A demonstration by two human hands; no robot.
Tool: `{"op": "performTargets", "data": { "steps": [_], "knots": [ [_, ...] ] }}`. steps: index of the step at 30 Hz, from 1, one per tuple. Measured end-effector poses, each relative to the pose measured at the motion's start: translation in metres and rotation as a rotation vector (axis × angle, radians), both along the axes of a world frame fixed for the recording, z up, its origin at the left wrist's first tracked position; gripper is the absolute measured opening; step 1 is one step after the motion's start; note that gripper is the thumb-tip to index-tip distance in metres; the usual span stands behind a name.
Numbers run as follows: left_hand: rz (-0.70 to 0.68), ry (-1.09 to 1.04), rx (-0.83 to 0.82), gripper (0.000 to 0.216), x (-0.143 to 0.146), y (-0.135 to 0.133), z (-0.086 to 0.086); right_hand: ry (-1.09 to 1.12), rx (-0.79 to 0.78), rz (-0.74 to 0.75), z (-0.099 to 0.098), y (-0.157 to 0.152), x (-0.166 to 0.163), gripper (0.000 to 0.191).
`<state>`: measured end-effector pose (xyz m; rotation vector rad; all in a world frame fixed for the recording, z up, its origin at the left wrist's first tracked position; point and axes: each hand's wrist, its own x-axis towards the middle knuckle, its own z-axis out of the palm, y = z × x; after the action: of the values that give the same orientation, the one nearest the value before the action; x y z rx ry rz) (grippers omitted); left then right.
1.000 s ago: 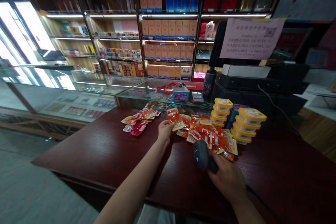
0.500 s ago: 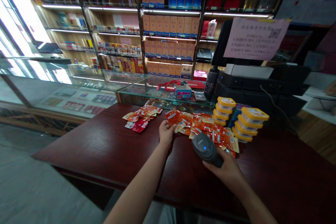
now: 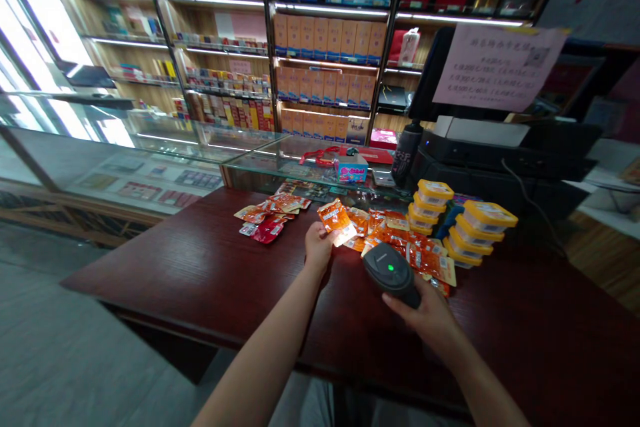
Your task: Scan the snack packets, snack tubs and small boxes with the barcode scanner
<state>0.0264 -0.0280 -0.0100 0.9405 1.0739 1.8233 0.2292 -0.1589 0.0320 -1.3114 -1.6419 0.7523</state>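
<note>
My left hand (image 3: 319, 247) is closed on the edge of an orange snack packet (image 3: 336, 219), tilted up above the counter and brightly lit on its lower part. My right hand (image 3: 433, 310) grips a dark grey barcode scanner (image 3: 389, 271) by its handle; a green light glows on top and its head points toward the packet. Behind the scanner lies a loose pile of orange snack packets (image 3: 425, 255). Left of my left hand is a smaller group of orange packets (image 3: 283, 203), with a red packet (image 3: 264, 229) at its front.
Stacks of yellow-lidded tubs (image 3: 427, 207) (image 3: 473, 233) stand right of the pile on the dark wooden counter (image 3: 210, 267). Behind are a glass display case (image 3: 255, 159), a small blue-pink box (image 3: 353, 170), a black bottle (image 3: 406, 153) and a monitor with a pink paper sign (image 3: 495, 67).
The packet in my left hand has been tipped more upright and is now lit brightly. The scanner's light has turned from blue to green. My camera view has shifted slightly.
</note>
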Motion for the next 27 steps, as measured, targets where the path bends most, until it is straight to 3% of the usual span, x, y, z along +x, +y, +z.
{"op": "performTargets", "data": {
  "steps": [6, 9, 11, 15, 20, 23, 27],
  "knots": [
    [-0.072, -0.053, -0.005, 0.033, -0.002, 0.0, -0.001, -0.068, 0.039, 0.012, -0.002, 0.003, 0.005, 0.047],
    [-0.077, -0.058, 0.016, 0.033, -0.002, 0.001, -0.003, -0.223, 0.05, 0.028, 0.003, 0.001, 0.009, 0.038],
    [-0.072, -0.055, 0.025, 0.033, -0.003, 0.001, -0.004, -0.383, 0.087, -0.038, 0.001, -0.001, 0.011, 0.034],
    [-0.072, -0.042, -0.002, 0.037, -0.003, 0.0, -0.003, -0.67, 0.303, -0.165, -0.015, -0.004, 0.016, 0.034],
    [-0.081, -0.012, -0.04, 0.036, -0.001, -0.005, -0.003, -0.774, 0.508, -0.173, -0.032, -0.004, 0.02, 0.033],
    [-0.008, -0.007, -0.041, 0.031, -0.003, -0.003, 0.0, -0.785, 0.539, -0.165, -0.035, -0.002, 0.022, 0.034],
    [0.258, 0.097, -0.058, 0.021, -0.025, 0.01, 0.015, -0.8, 0.541, -0.148, -0.041, 0.002, 0.027, 0.036]
  ]
}}
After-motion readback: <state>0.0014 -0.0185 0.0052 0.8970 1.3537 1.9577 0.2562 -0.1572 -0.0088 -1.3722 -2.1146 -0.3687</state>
